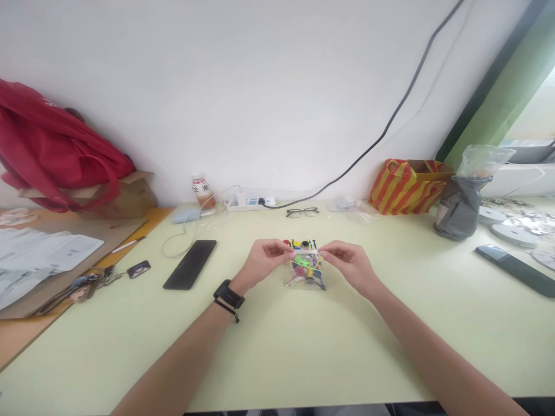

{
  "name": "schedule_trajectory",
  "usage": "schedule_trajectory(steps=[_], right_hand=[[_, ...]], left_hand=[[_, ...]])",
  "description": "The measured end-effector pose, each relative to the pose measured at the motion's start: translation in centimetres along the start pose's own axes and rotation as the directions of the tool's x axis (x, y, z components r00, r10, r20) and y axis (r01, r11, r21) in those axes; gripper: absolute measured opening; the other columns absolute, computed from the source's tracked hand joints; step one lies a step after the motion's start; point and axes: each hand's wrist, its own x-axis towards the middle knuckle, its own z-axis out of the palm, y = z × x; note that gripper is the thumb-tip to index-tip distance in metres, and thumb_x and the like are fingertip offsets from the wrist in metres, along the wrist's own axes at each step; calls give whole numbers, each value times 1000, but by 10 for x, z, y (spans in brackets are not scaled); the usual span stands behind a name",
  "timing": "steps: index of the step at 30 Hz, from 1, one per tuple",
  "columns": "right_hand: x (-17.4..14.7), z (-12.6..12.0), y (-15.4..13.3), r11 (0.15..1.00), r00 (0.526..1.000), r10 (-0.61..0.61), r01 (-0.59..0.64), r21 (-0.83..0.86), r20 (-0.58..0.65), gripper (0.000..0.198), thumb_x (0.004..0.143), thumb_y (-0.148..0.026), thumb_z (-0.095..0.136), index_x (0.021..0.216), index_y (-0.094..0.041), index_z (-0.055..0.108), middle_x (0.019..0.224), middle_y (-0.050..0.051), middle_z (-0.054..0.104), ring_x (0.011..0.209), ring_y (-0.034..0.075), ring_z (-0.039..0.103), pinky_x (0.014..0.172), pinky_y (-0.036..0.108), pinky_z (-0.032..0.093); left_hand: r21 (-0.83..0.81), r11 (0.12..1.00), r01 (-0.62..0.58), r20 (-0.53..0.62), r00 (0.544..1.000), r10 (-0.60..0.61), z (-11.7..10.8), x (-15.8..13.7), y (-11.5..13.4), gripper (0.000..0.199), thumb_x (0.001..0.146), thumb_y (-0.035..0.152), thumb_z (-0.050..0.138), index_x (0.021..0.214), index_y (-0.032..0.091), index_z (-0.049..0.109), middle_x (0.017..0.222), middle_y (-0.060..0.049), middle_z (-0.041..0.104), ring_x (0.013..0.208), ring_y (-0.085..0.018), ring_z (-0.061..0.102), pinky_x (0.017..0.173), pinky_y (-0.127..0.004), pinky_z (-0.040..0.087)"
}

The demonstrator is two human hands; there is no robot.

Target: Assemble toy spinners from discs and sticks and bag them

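Where the left forearm [186, 352] ends, nearer than the bag [296, 283] and to its left, the wrist wears a watch [229, 294] and a black cord [226, 309]. Over the table [277, 358], that clear bag spans the gap between the two hands, full of small bright parts [304, 263] in green, yellow, red and blue; whether its lower edge touches the tabletop, I cannot tell. The left hand [269, 256] pinches the left end of the bag's white strip [307, 252] between thumb and fingertips, and the right hand [347, 260] grasps the right end likewise. Left of the bag lies a phone [189, 264]; well to its right, a dark case [515, 270]. Beyond the bag sit glasses [302, 213], then, farther and to its left, a power strip [255, 202] and a bottle [203, 190]. Beyond and right of the bag stands a striped tote [407, 188], and behind everything rises the wall [260, 98].
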Motion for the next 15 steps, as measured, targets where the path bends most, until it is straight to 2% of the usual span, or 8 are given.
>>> schedule_trajectory(steps=[3,6,10,15], right_hand=[[0,1,2,989,999,-38,35,-141,-24,30,90,-47,73,109,-24,78,89,6,77,83,23,71,81,38,57],[0,1,3,962,996,-85,80,-261,-6,27,94,-48,66,94,-23,78,91,7,78,82,23,71,79,37,57],[-1,1,3,956,994,-111,111,-271,13,28,96,-47,63,90,-22,74,84,6,76,76,22,68,75,36,56],[0,1,5,975,996,-86,83,-204,-5,24,93,-44,67,93,-22,76,88,7,77,79,23,69,78,37,56]], left_hand=[[88,996,-25,22,999,23,1,1,-2,38,78,42,87,102,13,82,93,-11,78,82,-20,71,80,-32,59],[186,981,-45,42,998,38,0,3,-4,32,85,43,81,94,12,81,89,-10,77,80,-19,68,75,-30,56],[208,977,-57,50,998,47,-1,3,-6,30,88,43,77,90,13,78,84,-7,75,77,-17,66,72,-27,54],[141,990,-25,52,998,17,1,2,-4,31,82,43,83,91,13,80,85,-8,77,77,-18,69,74,-29,56]])
